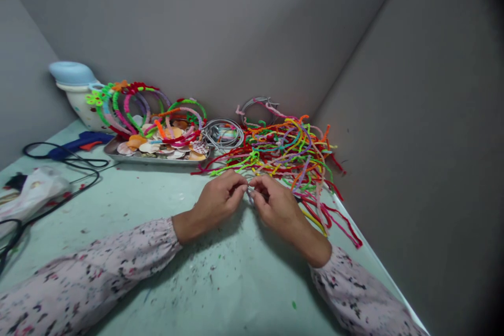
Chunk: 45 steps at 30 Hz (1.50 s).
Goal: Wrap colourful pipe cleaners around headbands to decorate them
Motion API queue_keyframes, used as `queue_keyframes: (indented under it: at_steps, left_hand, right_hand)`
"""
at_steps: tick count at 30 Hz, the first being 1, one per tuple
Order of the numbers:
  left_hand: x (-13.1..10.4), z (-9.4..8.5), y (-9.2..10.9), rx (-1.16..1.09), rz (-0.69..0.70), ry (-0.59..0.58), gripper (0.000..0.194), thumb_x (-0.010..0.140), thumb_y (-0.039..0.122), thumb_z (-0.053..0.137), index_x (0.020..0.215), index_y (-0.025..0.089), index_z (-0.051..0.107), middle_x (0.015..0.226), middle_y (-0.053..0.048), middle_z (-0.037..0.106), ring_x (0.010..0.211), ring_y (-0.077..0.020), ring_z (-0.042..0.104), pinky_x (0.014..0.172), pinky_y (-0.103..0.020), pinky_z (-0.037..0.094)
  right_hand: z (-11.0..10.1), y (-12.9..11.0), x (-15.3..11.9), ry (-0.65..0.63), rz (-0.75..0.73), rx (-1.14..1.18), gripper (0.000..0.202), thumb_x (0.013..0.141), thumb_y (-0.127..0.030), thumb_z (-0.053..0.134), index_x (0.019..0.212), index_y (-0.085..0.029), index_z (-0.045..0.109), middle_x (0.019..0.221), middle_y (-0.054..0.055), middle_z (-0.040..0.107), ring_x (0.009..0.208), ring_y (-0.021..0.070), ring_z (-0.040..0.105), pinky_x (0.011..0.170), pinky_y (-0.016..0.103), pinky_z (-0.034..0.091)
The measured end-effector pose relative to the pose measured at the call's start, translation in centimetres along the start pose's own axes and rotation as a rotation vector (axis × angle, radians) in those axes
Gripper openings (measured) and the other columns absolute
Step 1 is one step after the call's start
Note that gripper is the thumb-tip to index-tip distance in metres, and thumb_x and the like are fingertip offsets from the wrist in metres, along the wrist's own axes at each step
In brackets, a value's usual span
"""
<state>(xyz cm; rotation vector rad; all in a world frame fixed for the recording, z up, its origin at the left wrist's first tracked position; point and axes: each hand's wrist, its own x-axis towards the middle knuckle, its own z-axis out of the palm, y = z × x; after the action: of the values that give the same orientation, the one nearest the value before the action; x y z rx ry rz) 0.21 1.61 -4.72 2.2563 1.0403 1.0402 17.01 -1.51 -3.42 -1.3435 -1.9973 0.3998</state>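
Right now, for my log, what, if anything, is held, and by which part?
Left hand and right hand seemingly pinch a thin strand; which part, I can't tell.

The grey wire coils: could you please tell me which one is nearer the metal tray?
The left coil, close beside the metal tray; the other coil is farther right, behind the heap of colourful fuzzy strips.

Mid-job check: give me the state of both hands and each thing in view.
Left hand: fingertips pinched on a thin strand
Right hand: fingertips pinched on the same strand
Pipe cleaners: loose, tangled
Headbands: wrapped, clustered over the tray
Metal tray: heaped with shells
Container: blue top on
Black cable: loosely looped
Plastic bag: crumpled
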Motion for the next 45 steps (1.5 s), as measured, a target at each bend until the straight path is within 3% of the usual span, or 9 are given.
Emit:
queue_keyframes:
  at_steps: [6, 10, 19, 29, 33, 35, 40, 45]
  left_hand:
    - [0.8, -0.9, -0.3, -0.085, -0.016, 0.057, 0.015, 0.087, 0.024, 0.051, 0.083, 0.019, 0.066, 0.094, -0.004, 0.053, 0.093, -0.0167, 0.053, 0.084, -0.032, 0.044]
    - [1.0, -0.9, -0.6, -0.155, -0.035, 0.016, 0.016, 0.087, 0.025, 0.051, 0.081, 0.019, 0.065, 0.099, -0.005, 0.054, 0.098, -0.0174, 0.053, 0.091, -0.036, 0.043]
    - [0.9, -0.4, -1.1, -0.287, -0.115, -0.054, 0.019, 0.088, 0.023, 0.051, 0.075, 0.018, 0.064, 0.105, -0.007, 0.056, 0.101, -0.018, 0.055, 0.092, -0.039, 0.044]
    - [0.9, -0.4, -1.0, -0.179, -0.044, -0.09, 0.018, 0.088, 0.02, 0.05, 0.077, 0.019, 0.063, 0.109, -0.007, 0.059, 0.106, -0.018, 0.055, 0.095, -0.038, 0.044]
    - [1.1, -0.5, -1.0, -0.166, -0.086, -0.152, 0.017, 0.087, 0.023, 0.05, 0.076, 0.018, 0.063, 0.111, -0.007, 0.056, 0.11, -0.0201, 0.052, 0.098, -0.04, 0.04]
    - [1.2, -0.5, -1.2, -0.19, -0.116, -0.159, 0.017, 0.086, 0.025, 0.051, 0.076, 0.018, 0.062, 0.11, -0.007, 0.055, 0.108, -0.0204, 0.052, 0.097, -0.038, 0.039]
    - [1.3, -0.1, -2.4, -0.367, -0.207, -0.093, 0.019, 0.084, 0.029, 0.053, 0.071, 0.018, 0.06, 0.104, -0.007, 0.058, 0.101, -0.0212, 0.053, 0.091, -0.037, 0.039]
    - [1.6, -0.1, -2.9, -0.594, -0.329, -0.023, 0.02, 0.081, 0.031, 0.057, 0.066, 0.018, 0.057, 0.105, -0.007, 0.059, 0.094, -0.0204, 0.053, 0.087, -0.036, 0.039]
  right_hand:
    - [-2.3, 0.4, 0.8, -0.03, -0.064, -0.094, 0.009, 0.083, -0.019, 0.055, 0.088, -0.02, 0.063, 0.084, 0.002, 0.066, 0.078, 0.016, 0.058, 0.072, 0.028, 0.042]
    - [-3.1, 0.5, 1.0, -0.001, -0.114, -0.097, 0.009, 0.085, -0.02, 0.057, 0.088, -0.02, 0.065, 0.084, 0.002, 0.067, 0.081, 0.0168, 0.058, 0.076, 0.03, 0.042]
    - [-2.8, 0.9, 1.1, -0.004, -0.176, -0.135, 0.009, 0.085, -0.018, 0.056, 0.087, -0.019, 0.065, 0.085, 0.003, 0.066, 0.083, 0.0179, 0.057, 0.077, 0.031, 0.041]
    - [-2.8, 1.2, 1.0, -0.037, -0.19, -0.17, 0.007, 0.084, -0.015, 0.059, 0.085, -0.019, 0.065, 0.081, 0.002, 0.066, 0.08, 0.0171, 0.055, 0.075, 0.03, 0.039]
    - [-2.6, 1.5, 1.0, -0.055, -0.216, -0.201, 0.007, 0.083, -0.014, 0.059, 0.085, -0.019, 0.064, 0.081, 0.002, 0.066, 0.079, 0.0171, 0.053, 0.076, 0.031, 0.04]
    - [-2.5, 1.3, 1.0, -0.027, -0.239, -0.228, 0.006, 0.083, -0.014, 0.06, 0.085, -0.018, 0.064, 0.083, 0.004, 0.065, 0.08, 0.0182, 0.053, 0.076, 0.032, 0.04]
    - [-2.8, -0.4, 0.6, 0.183, -0.301, -0.256, 0.007, 0.084, -0.024, 0.06, 0.084, -0.018, 0.064, 0.088, 0.007, 0.063, 0.089, 0.0214, 0.053, 0.081, 0.036, 0.041]
    - [-2.5, -0.4, 0.1, -0.044, -0.226, -0.27, 0.016, 0.084, -0.027, 0.06, 0.097, -0.018, 0.061, 0.093, 0.007, 0.066, 0.09, 0.0211, 0.057, 0.081, 0.035, 0.044]
